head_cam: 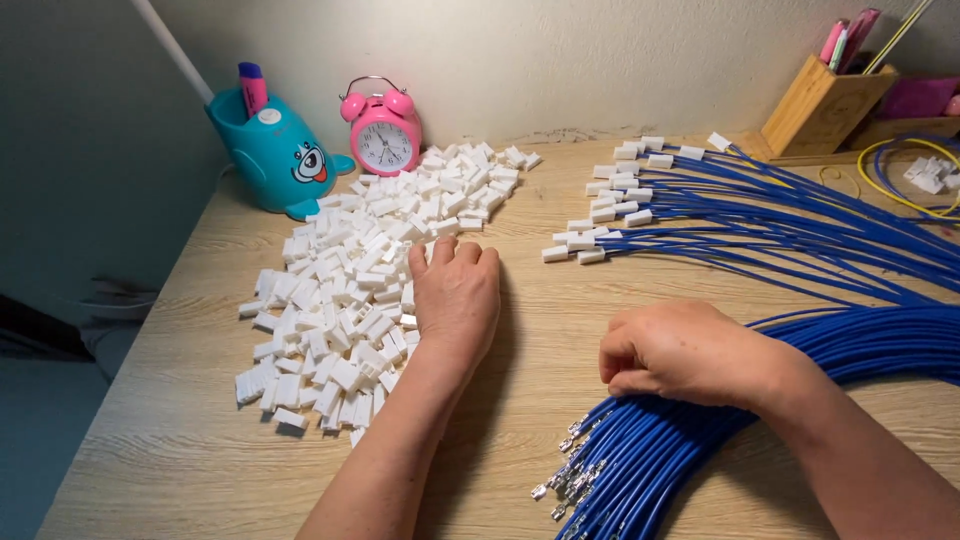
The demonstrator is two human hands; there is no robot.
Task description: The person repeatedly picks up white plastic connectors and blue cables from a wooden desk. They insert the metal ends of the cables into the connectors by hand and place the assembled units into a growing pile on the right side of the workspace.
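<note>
We look down at a light wooden desk point(180, 440) and two bare hands. Our left hand point(456, 290) sits near the middle of the frame, palm down and flat, fingers close together, with the fingertips at the right edge of a heap of small white plastic plugs point(350, 290). We cannot tell whether it grips one of them. The heap runs from the lower left of the frame up toward the top centre.

Our right hand point(690, 355) is right of centre, curled into a loose fist, and it rests on a thick bundle of blue wires point(640, 460). Its fingertips are tucked under, so we cannot tell whether they pinch a wire. The bundle sweeps from the right edge down to the bottom centre, where bare metal tips point(570, 480) stick out of the wire ends.

In the upper right lies a second fan of blue wires with white plugs already on their ends point(610, 215), well apart from both hands.

Along the back wall, at the upper left, stand a teal pen holder with a cartoon face point(275, 155) and a pink alarm clock point(384, 130). At the upper right corner stands a wooden pen box point(820, 110), with a yellow wire point(905, 180) coiled beside it.
</note>
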